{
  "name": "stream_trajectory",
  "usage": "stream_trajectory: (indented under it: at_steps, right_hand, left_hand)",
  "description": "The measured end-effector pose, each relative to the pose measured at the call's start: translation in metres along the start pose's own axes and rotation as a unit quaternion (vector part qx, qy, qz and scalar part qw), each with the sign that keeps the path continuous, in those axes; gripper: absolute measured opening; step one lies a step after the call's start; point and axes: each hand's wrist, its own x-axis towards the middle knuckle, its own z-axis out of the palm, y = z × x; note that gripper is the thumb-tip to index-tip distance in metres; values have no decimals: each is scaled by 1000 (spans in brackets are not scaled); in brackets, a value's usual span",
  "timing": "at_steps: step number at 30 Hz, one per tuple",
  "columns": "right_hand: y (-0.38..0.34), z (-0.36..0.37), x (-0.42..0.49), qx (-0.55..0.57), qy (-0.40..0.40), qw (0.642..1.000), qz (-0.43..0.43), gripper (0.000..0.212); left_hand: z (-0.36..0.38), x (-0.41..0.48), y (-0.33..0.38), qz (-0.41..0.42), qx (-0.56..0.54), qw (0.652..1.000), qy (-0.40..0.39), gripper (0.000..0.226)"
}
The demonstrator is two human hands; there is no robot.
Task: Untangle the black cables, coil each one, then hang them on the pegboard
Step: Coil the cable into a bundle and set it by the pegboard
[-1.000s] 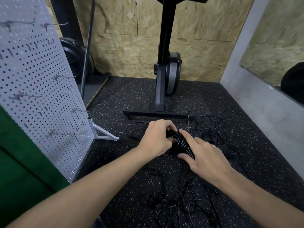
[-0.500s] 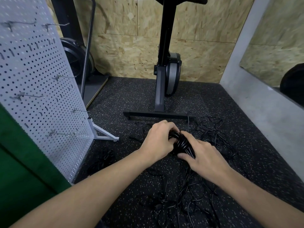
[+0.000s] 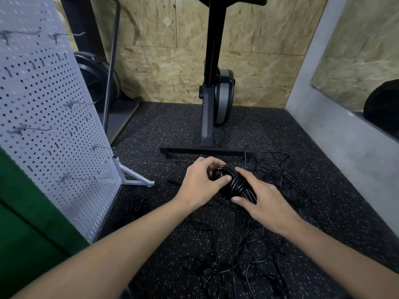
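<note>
Main worry imo: the coil [image 3: 233,182] has nothing tying it, so only the grip keeps the loops together. L hand [image 3: 200,184] is curled over its 10 o'clock side and R hand [image 3: 265,203] is wrapped round the 4 o'clock side, both clamped on it. Ease off either one and I'd bet the loops spring open, bc the winds look small and tight.

2nd thing: can't tell if the coil's free end is out of the mess. If it runs back into the loose cables [image 3: 248,255], lifting twd the pegboard [image 3: 43,126] prob drags the pile along and pulls knots tighter.

3rd: the hooks [image 3: 73,179] are thin wire, and the bundle is fat w/ a small hole in the middle. Easy to catch just a couple of loops, then the rest slides off.

Looks-wise: the coil is a chunky, glossy black doughnut w/ many winds stacked. It's held low over the floor [image 3: 151,130] around frame centre, can't tell if it touches. Pegboard is at its 9 o'clock, well apart, hooks all bare. The other cables are thin black spaghetti on the floor at 6 o'clock and out to 2 o'clock of the coil, near the bike [image 3: 211,83] base.
</note>
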Motion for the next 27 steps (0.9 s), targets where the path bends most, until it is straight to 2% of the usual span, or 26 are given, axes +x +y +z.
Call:
stream_trajectory:
  at_steps: [6, 9, 12, 15, 20, 23, 27]
  right_hand:
    - [-5, -2, -3, -49, 5, 999, -9, 77]
    - [-11, -3, -3, -67, 15, 998, -12, 76]
    - [-12, -2, -2, -86, 10, 996, -10, 76]
    - [-10, -2, -2, -88, 3, 996, -6, 75]
    - [-3, -1, -3, -59, 2, 998, -1, 74]
    - [0, -4, -3, -39, 2, 999, 4, 73]
    - [-1, -9, -6, -68, 2, 998, -12, 73]
  left_hand:
    - [-1, 12, -1, -131, -69, 989, -27, 13]
    - [-7, 17, 3, -154, -87, 984, -34, 14]
    - [-9, 15, 6, -129, -13, 991, -34, 16]
    - [-7, 9, 7, -68, 79, 994, -35, 26]
    - [-7, 10, 5, 21, 142, 986, -81, 22]
    - [-14, 11, 2, 58, 124, 983, -121, 28]
    - [-19, 7, -4, 29, 68, 991, -114, 22]
